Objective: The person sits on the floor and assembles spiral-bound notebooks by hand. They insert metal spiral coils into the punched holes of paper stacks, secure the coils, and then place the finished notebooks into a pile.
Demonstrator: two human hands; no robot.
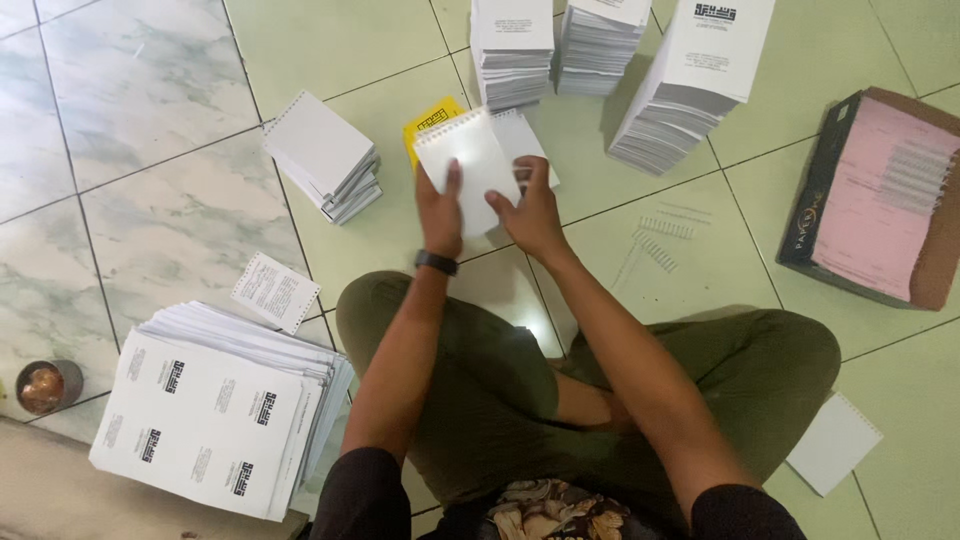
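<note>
Head view, floor-level stock as you had it laid out:

Item 1. Small spiral-bound notepad [470, 165], white cover up, held just above the tiles in front of your crossed legs. Your left hand [439, 215] lay flat on its lower left part, thumb and fingers pressing it; your right hand [533, 212] pinched its right edge, fingers curled around the side. Both hands were closed on this one pad, neither one spread free.

Item 2. Yellow card [428, 122], partly hidden beneath the held pad, with a second white pad [530, 140] showing behind it.

Item 3. Bound pads [325, 158], a short tilted pile to your left, spirals already fitted. I judged these as finished pieces; the pile was low.

Item 4. Three tall stacks of loose sheets [690, 85] ahead of you, well apart from the finished pile. These looked unbound, so most of the work seemed to lie ahead of you.

Item 5. Loose wire spirals [660, 240] on the tile just right of your right hand, a few only.

Item 6. Large printed sheets [210, 410], a fanned pile at your left knee, uncut as far as could be seen.

Item 7. Single small punched sheet [274, 291] lying alone between that pile and the bound pads.

Item 8. Open box with pink paper [880, 200], far right.

Item 9. Blank card [832, 443] by your right knee.

Item 10. Small round tin [45, 386], far left edge.
</note>
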